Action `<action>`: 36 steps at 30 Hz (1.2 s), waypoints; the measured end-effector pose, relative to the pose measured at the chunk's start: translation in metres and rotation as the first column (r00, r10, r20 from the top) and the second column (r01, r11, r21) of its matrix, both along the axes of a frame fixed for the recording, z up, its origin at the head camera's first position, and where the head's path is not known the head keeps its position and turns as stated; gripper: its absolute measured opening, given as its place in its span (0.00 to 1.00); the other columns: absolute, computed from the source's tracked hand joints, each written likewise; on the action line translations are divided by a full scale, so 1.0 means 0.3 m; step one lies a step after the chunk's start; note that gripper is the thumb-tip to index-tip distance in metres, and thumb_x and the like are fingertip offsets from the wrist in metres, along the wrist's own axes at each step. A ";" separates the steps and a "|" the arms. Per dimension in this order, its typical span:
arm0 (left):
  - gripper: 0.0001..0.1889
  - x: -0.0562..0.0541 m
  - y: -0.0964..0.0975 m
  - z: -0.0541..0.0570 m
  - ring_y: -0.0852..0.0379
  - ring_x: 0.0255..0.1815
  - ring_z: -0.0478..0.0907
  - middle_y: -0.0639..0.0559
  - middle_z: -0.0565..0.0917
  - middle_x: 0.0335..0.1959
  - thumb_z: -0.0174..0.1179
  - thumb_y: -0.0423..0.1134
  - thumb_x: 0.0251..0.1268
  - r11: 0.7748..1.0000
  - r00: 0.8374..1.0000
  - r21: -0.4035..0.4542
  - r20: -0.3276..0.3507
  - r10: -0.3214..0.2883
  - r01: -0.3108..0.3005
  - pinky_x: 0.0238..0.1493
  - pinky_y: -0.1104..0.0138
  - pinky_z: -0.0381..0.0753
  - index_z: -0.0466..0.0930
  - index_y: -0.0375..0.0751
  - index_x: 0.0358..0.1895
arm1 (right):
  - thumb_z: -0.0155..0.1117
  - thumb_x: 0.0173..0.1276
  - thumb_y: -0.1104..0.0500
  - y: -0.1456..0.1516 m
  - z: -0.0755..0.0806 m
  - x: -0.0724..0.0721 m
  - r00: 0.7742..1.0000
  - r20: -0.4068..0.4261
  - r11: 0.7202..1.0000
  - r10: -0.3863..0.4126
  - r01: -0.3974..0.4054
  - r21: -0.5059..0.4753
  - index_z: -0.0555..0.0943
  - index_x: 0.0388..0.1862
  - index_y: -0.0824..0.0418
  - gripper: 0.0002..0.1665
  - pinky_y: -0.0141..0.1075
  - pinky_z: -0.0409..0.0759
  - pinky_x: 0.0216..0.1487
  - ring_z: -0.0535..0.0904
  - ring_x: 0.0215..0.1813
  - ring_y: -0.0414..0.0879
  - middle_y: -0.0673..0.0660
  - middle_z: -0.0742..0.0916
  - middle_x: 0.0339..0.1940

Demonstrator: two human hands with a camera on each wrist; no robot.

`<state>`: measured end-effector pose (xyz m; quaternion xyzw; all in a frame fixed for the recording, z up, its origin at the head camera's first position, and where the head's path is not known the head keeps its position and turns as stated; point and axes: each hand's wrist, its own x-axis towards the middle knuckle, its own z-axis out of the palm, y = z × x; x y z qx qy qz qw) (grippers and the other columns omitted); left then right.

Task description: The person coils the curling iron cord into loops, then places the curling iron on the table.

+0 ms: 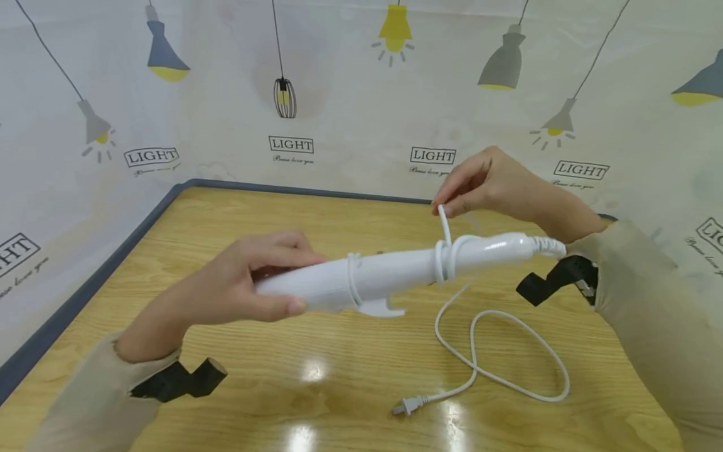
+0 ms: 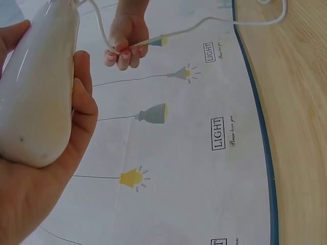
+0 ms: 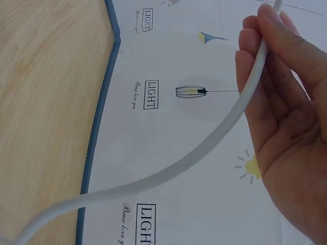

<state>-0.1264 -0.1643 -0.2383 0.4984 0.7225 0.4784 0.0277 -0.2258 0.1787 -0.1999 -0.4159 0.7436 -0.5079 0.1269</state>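
A long white corded electric appliance (image 1: 395,269) is held above the table, its exact kind not clear. My left hand (image 1: 265,270) grips its wide, rounded end, thumb on the near side. A small hooked part (image 1: 381,307) juts from its underside. Turns of the white power cord (image 1: 443,223) circle the narrower end. My right hand (image 1: 480,185) pinches this cord above the appliance, between thumb and fingers. In the right wrist view the cord (image 3: 204,150) runs from the fingertips down past the palm. The cord's free length lies on the table with the two-pin plug (image 1: 410,405).
The wooden table (image 1: 271,376) has a dark blue edge strip (image 1: 294,191) at its back and left. Behind it hangs a pale backdrop (image 1: 350,94) printed with lamps and the word LIGHT. Black wrist-worn cameras sit on both sleeves.
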 end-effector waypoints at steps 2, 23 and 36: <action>0.21 0.003 -0.006 0.001 0.55 0.32 0.72 0.53 0.75 0.40 0.63 0.32 0.54 0.999 1.000 -0.042 -0.015 -0.013 0.013 0.26 0.66 0.76 0.78 0.41 0.54 | 0.67 0.52 0.72 -0.006 0.027 0.006 0.999 -0.051 0.995 0.010 -0.005 0.096 0.84 0.30 0.69 0.05 0.33 0.79 0.32 0.81 0.30 0.46 0.58 0.86 0.29; 0.24 0.028 -0.021 0.014 0.59 0.32 0.71 0.55 0.75 0.39 0.66 0.34 0.49 0.996 0.989 -0.069 -0.128 -0.068 0.060 0.26 0.70 0.73 0.78 0.45 0.54 | 0.70 0.52 0.67 -0.087 0.042 0.033 0.983 -0.022 0.928 0.182 -0.165 0.333 0.85 0.27 0.66 0.03 0.36 0.80 0.32 0.81 0.28 0.46 0.57 0.85 0.26; 0.19 0.043 0.024 -0.004 0.62 0.34 0.71 0.58 0.73 0.39 0.64 0.38 0.54 0.977 0.987 -0.189 -0.111 -0.115 0.093 0.29 0.71 0.75 0.79 0.43 0.52 | 0.70 0.53 0.63 -0.207 0.105 0.084 0.961 -0.102 0.848 0.258 -0.175 0.500 0.85 0.27 0.56 0.03 0.36 0.79 0.34 0.81 0.32 0.42 0.49 0.85 0.27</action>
